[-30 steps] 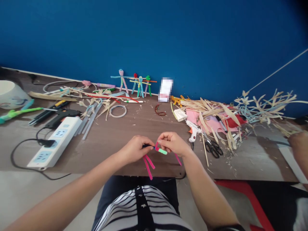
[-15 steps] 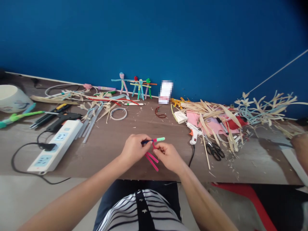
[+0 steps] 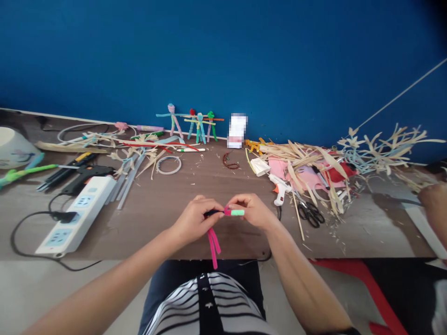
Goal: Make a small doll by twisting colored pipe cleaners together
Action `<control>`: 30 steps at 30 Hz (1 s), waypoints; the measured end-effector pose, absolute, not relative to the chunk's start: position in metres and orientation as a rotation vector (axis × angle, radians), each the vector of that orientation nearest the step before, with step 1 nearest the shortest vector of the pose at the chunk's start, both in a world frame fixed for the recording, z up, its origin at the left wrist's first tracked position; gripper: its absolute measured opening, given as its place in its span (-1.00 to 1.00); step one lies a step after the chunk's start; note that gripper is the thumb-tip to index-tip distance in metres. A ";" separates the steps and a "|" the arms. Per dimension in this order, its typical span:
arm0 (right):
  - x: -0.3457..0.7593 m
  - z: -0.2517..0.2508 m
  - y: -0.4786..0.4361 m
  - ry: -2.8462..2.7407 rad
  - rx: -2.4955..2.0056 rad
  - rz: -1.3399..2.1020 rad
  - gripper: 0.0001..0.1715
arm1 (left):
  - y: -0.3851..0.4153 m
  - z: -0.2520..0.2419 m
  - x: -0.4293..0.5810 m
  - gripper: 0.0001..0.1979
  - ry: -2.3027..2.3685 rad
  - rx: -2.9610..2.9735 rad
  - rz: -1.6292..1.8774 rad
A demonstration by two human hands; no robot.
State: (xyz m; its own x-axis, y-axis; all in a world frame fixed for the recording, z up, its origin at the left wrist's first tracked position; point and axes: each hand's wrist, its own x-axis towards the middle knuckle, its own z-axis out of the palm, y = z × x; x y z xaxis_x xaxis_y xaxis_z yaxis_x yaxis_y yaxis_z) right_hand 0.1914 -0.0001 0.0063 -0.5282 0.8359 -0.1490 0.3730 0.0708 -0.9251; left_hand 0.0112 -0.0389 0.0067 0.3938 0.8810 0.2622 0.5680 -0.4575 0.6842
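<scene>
head | frame centre, over the table [image 3: 150, 218] front edge: left hand [image 3: 193, 222] and right hand [image 3: 254, 211] each pinch the pipe cleaner [image 3: 233, 212] | change: right hand risen level, pink tails now hang straight | counts: figures [image 3: 195, 122] four, black glue gun [image 3: 87, 174] one, white glue gun [image 3: 279, 188] one, power strip [image 3: 78, 209] one

Craft workshop — glue guns [image 3: 280, 189], pipe-cleaner figures [image 3: 190, 122]

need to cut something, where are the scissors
In the head view the scissors lie on the table right of the right hand, beside the white glue gun.
</scene>
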 end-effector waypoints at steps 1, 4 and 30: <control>0.190 0.000 -0.001 -1.873 -1.208 1.507 -0.85 | -0.039 0.005 0.012 -0.86 1.291 2.051 0.878; 0.183 -0.013 -0.008 -1.795 -1.245 1.473 -0.85 | -0.040 -0.001 0.017 -0.83 1.395 1.823 0.914; 0.180 -0.008 -0.022 -1.589 -1.164 1.401 -0.77 | -0.046 -0.001 0.012 -0.78 1.360 2.128 0.854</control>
